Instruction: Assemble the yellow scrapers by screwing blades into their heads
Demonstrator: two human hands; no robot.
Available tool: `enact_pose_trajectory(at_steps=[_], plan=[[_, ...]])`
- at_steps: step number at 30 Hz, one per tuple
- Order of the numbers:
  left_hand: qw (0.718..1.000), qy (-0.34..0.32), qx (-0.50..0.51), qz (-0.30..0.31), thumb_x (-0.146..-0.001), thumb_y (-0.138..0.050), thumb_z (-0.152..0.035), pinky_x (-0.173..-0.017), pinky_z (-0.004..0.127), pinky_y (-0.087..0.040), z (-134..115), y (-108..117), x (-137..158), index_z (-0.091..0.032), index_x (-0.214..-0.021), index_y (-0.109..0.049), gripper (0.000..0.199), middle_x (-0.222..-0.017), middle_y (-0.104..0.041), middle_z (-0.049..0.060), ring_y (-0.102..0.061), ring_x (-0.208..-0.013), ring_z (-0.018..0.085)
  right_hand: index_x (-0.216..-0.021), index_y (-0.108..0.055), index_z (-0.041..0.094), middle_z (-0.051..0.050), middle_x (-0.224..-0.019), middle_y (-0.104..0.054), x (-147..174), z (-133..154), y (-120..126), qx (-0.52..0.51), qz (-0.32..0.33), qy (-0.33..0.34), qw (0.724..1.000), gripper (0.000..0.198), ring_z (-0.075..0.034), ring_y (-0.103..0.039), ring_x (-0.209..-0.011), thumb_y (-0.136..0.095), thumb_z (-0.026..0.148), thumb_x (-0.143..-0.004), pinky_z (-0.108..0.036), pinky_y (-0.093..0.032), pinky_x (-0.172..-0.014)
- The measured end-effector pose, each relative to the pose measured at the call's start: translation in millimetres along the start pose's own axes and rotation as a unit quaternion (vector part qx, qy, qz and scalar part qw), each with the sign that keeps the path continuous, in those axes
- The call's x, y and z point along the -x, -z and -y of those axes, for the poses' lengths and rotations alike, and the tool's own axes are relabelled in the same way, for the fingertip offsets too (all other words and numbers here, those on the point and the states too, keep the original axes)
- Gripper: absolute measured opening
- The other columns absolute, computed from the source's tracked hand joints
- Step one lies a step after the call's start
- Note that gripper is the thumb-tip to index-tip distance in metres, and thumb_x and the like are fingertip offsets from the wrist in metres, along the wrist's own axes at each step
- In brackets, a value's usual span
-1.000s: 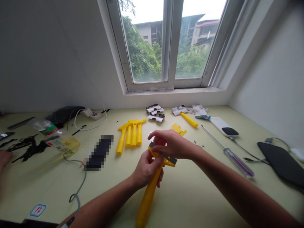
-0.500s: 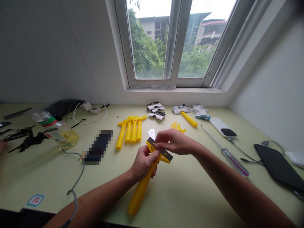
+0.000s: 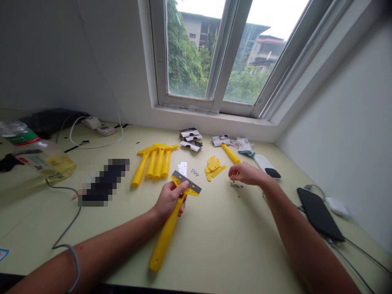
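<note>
My left hand [image 3: 168,201] is wrapped round the neck of a yellow scraper [image 3: 165,239], its thumb pressing a grey blade [image 3: 193,188] flat on the scraper's head. Over a small scatter of dark screws [image 3: 236,185] on the right, my right hand [image 3: 247,174] has its fingers pinched together; whatever is between them is too small to make out. Several shiny nuts [image 3: 195,172] lie beyond the scraper head, beside loose blades [image 3: 183,168]. Yellow flat plates [image 3: 213,165] are piled between the nuts and my right hand.
Several yellow handles [image 3: 157,163] lie in a row at the back left, near a pixelated dark object [image 3: 105,181] and a bottle [image 3: 45,157]. Card packets [image 3: 190,139], another yellow handle [image 3: 230,153] and a white device [image 3: 266,165] lie behind. A black phone [image 3: 320,213] is right.
My right hand has left the scraper head and moved right to the screws. My left hand still holds the scraper and blade. The camera view has turned, showing the nuts and screws.
</note>
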State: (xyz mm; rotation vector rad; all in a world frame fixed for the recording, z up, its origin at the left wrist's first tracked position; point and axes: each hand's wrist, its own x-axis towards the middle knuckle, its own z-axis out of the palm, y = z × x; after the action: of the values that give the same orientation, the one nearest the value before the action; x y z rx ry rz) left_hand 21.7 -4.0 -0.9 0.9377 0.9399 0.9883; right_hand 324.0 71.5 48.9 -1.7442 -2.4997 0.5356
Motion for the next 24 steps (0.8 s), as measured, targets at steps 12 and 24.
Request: enact_pose_trajectory(at_steps=[12, 24], plan=[[0.998, -0.031, 0.025, -0.039, -0.078, -0.064, -0.050, -0.029, 0.018, -0.035, -3, 2, -2, -0.018, -0.078, -0.047, 0.037, -0.053, -0.051, -0.005, -0.046, -0.033, 0.008, -0.099, -0.071, 0.019, -0.009, -0.098, -0.068, -40, 61, -58, 0.029, -0.110, 0.126, 0.985, 0.021, -0.022, -0.059, -0.091, -0.055, 0.026, -0.088, -0.034, -0.044, -0.082], [0.998, -0.036, 0.043, -0.037, -0.075, -0.066, -0.051, -0.028, 0.017, -0.032, -5, 1, -1, -0.018, -0.073, -0.046, 0.039, -0.050, -0.049, -0.006, -0.046, -0.031, 0.009, -0.109, -0.067, 0.023, -0.008, -0.112, -0.065, -36, 22, -29, 0.044, -0.176, 0.073, 0.981, 0.027, -0.024, -0.061, -0.098, -0.053, 0.024, -0.087, -0.037, -0.047, -0.086]])
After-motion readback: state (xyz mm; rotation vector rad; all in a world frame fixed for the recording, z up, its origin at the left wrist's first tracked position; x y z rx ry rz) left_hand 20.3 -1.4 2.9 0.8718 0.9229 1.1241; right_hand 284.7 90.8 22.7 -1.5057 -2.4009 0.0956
